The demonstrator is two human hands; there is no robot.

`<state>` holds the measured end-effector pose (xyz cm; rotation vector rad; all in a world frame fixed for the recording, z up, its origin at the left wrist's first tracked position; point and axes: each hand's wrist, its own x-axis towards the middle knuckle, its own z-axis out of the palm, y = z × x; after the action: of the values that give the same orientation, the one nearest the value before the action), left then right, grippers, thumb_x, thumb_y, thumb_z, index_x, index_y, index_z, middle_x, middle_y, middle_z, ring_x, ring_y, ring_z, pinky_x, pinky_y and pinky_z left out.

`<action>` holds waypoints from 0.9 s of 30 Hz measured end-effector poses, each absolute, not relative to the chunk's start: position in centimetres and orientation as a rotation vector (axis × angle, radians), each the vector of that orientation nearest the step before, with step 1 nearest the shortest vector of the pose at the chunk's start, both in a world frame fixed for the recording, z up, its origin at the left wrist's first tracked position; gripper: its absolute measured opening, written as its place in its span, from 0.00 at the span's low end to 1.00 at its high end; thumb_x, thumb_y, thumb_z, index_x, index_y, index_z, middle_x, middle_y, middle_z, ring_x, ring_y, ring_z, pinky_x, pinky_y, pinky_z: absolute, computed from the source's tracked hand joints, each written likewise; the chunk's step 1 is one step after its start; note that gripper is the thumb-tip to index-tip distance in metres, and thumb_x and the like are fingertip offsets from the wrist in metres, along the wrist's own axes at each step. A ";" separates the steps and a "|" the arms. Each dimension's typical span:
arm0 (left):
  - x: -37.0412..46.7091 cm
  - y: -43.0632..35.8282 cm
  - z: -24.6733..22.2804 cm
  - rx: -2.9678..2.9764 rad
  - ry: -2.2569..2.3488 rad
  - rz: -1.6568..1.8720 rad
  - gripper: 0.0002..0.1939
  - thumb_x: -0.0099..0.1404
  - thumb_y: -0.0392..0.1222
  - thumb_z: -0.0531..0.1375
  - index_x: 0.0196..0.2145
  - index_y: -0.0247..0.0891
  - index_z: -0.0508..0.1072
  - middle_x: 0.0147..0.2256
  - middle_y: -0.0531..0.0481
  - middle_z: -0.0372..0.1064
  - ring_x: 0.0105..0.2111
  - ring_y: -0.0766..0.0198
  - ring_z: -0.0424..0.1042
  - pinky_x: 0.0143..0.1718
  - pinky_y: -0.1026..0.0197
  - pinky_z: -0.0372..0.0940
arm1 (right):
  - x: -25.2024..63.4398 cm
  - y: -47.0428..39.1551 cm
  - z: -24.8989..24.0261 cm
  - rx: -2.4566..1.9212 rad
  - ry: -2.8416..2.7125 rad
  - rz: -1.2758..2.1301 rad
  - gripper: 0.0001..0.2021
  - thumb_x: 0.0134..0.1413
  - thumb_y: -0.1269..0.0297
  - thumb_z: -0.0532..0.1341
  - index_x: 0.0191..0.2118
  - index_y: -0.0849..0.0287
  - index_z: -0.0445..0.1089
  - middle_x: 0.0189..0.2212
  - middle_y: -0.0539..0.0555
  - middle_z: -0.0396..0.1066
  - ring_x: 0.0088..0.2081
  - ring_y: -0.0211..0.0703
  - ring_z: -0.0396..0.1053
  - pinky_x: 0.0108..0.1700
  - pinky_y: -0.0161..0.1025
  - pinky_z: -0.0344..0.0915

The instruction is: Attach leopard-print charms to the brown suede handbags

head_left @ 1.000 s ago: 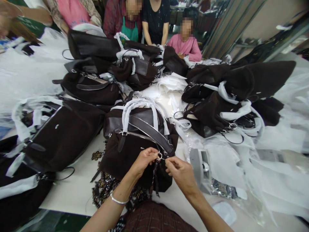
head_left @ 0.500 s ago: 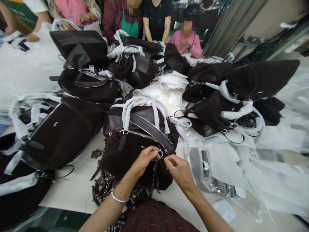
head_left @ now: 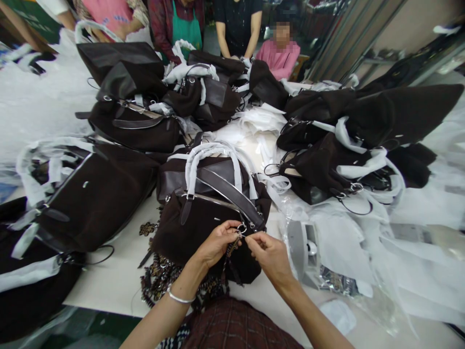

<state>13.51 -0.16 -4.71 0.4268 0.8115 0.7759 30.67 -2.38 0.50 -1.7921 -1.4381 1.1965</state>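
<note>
A dark brown bag (head_left: pixel 196 218) with white-wrapped handles (head_left: pixel 192 167) lies in front of me on the pale table. My left hand (head_left: pixel 220 242) pinches a silver ring (head_left: pixel 241 229) at the bag's right front. From that ring hangs a beaded charm (head_left: pixel 228 261), partly hidden behind my fingers. Close beside it on the right, my right hand (head_left: pixel 268 252) is closed in a pinch near the ring; what is between its fingertips is too small to make out. A heap of dark beaded strands (head_left: pixel 160 278) lies under the bag's front left edge.
More dark bags (head_left: pixel 98 194) lie at left, at the back and at right (head_left: pixel 319 169). A grey dispenser (head_left: pixel 305 247) and clear plastic (head_left: pixel 385 300) are at right. Several people stand across the table (head_left: pixel 238 29).
The view has shifted slightly. Both hands stay at the ring, and the beaded charm below it now hangs more to the left. People across the table have moved a little.
</note>
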 end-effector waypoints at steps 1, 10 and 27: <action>13.5 -0.1 -4.7 0.427 0.811 0.773 0.21 0.57 0.38 0.68 0.48 0.34 0.69 0.35 0.51 0.69 0.30 0.70 0.70 0.34 0.66 0.63 | 30.7 -2.4 0.4 -1.793 -1.445 1.183 0.12 0.54 0.55 0.60 0.27 0.55 0.74 0.21 0.47 0.73 0.24 0.37 0.69 0.29 0.34 0.63; 13.6 0.1 -4.8 0.431 0.818 0.786 0.22 0.55 0.39 0.70 0.46 0.34 0.70 0.35 0.50 0.71 0.32 0.69 0.70 0.37 0.65 0.63 | 30.5 -2.0 -0.3 -1.751 -1.515 1.073 0.10 0.55 0.59 0.60 0.26 0.55 0.73 0.23 0.47 0.74 0.25 0.36 0.68 0.31 0.33 0.62; 14.2 0.2 -6.3 0.537 0.901 0.810 0.20 0.54 0.36 0.69 0.45 0.35 0.72 0.38 0.51 0.71 0.37 0.68 0.69 0.42 0.65 0.60 | 30.5 -1.7 -1.0 -1.730 -1.095 1.495 0.11 0.50 0.55 0.63 0.29 0.58 0.74 0.22 0.49 0.72 0.25 0.38 0.70 0.27 0.32 0.69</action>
<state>14.18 0.23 -6.29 0.5374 0.9013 0.8102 30.52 -1.72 -0.95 -1.7298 -1.0950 1.4952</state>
